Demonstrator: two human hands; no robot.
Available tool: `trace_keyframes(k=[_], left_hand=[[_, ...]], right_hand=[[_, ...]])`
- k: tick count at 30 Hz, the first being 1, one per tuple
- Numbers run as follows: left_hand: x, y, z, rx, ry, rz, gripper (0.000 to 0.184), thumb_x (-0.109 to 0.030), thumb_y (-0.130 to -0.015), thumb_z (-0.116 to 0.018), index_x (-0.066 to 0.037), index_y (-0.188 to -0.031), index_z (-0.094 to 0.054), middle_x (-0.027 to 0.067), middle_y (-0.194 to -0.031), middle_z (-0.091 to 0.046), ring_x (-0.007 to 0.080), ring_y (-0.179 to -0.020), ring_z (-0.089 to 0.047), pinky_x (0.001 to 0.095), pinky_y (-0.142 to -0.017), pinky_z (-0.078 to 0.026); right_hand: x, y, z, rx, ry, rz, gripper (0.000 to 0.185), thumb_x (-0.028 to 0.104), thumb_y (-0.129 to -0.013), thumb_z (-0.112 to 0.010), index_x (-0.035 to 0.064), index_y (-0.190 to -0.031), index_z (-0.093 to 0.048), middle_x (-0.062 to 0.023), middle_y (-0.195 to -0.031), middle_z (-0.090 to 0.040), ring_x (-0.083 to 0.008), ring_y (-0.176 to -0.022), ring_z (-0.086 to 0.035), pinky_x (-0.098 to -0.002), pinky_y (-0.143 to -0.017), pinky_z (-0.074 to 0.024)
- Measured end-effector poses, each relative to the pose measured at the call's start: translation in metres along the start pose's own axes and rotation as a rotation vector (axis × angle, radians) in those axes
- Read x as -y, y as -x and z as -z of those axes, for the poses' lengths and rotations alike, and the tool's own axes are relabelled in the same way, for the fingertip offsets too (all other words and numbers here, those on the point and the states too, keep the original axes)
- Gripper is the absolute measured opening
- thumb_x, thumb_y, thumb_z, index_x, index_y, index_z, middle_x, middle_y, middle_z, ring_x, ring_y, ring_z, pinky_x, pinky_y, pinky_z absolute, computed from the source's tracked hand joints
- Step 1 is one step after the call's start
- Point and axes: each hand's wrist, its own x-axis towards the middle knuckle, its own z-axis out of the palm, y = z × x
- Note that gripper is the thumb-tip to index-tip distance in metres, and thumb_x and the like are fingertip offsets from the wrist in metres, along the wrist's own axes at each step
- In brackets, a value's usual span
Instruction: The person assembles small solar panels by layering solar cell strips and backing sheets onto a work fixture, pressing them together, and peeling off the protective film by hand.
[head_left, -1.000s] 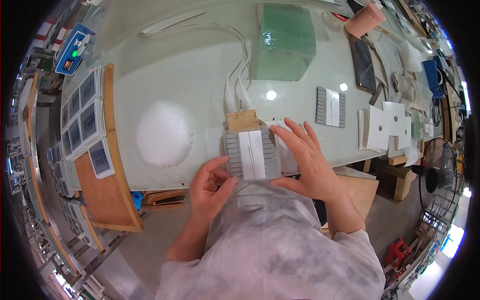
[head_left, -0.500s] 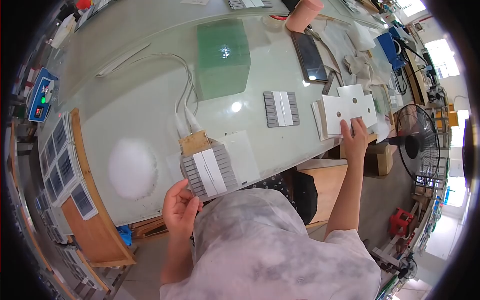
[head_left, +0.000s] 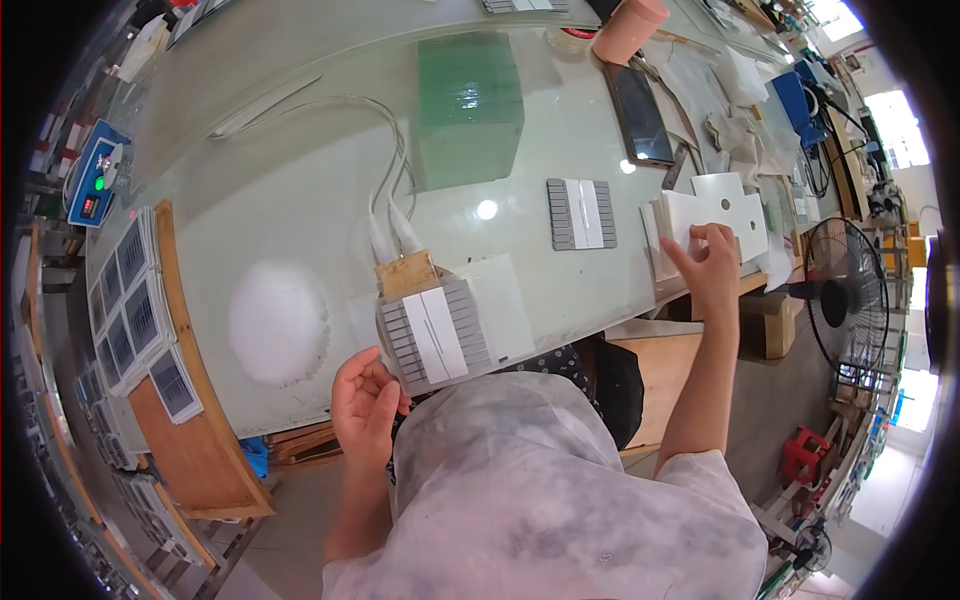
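A grey panel with a slatted pattern and a white strip down its middle (head_left: 436, 335) lies near the table's front edge. Over its top edge sits a small tan block (head_left: 408, 274) with two white leads. My left hand (head_left: 366, 408) is beside the panel's lower left corner, fingers loosely bent and apart, with nothing seen in it. My right hand (head_left: 711, 268) is at a stack of white plates with round holes (head_left: 682, 208), thumb and forefinger spread; whether it touches the top plate is unclear. A similar grey panel (head_left: 565, 215) lies between the two hands, farther back.
Behind stand a green translucent block (head_left: 468, 110), a dark phone (head_left: 640, 115) and a pink cylinder (head_left: 628, 30). White powdery material (head_left: 277, 322) is heaped at left, near a wooden board (head_left: 185, 330) with dark-celled panels. A blue control box (head_left: 92, 175) is far left; a black fan (head_left: 838, 290) stands right.
My right hand has gone from lying flat on the holed plates to bent fingers with the thumb spread. My left hand has barely moved. The whole view has shifted slightly.
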Motion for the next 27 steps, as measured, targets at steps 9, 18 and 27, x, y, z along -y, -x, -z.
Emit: trace_keyframes(k=[9, 18, 27], left_hand=[[-0.001, -0.002, 0.006, -0.003, 0.138, 0.029, 0.036, -0.004, -0.084, -0.053, 0.000, -0.118, -0.044, 0.0053, -0.085, -0.046, 0.0110, -0.062, -0.048, 0.0217, -0.050, -0.039], [-0.008, 0.002, 0.010, -0.218, 0.232, -0.100, 0.024, 0.000, -0.084, -0.050, -0.001, -0.107, -0.047, 0.0062, -0.088, -0.047, 0.0137, -0.062, -0.048, 0.0234, -0.049, -0.038], [-0.044, 0.000, -0.037, 0.532, -0.072, -0.286, 0.074, -0.033, -0.080, -0.061, 0.005, -0.132, -0.026, 0.0197, -0.125, -0.042, 0.0279, -0.107, -0.048, 0.0371, -0.086, -0.041]], right_hand=[[-0.035, -0.002, 0.012, 0.155, -0.807, -0.375, 0.016, 0.018, -0.080, -0.062, 0.0037, -0.088, -0.062, 0.0030, -0.066, -0.051, -0.0043, -0.055, -0.038, -0.0174, -0.048, -0.0303], [-0.061, 0.004, 0.050, -0.603, -0.051, -0.159, 0.016, 0.014, -0.078, -0.060, -0.0016, -0.079, -0.055, -0.0050, -0.076, -0.059, -0.0131, -0.066, -0.050, -0.0245, -0.064, -0.0421], [0.113, 0.095, 0.020, -0.012, -0.630, 0.954, 0.013, 0.001, -0.063, -0.065, 0.0047, -0.070, -0.055, -0.0112, -0.086, -0.057, -0.0239, -0.077, -0.057, -0.0342, -0.064, -0.0438]])
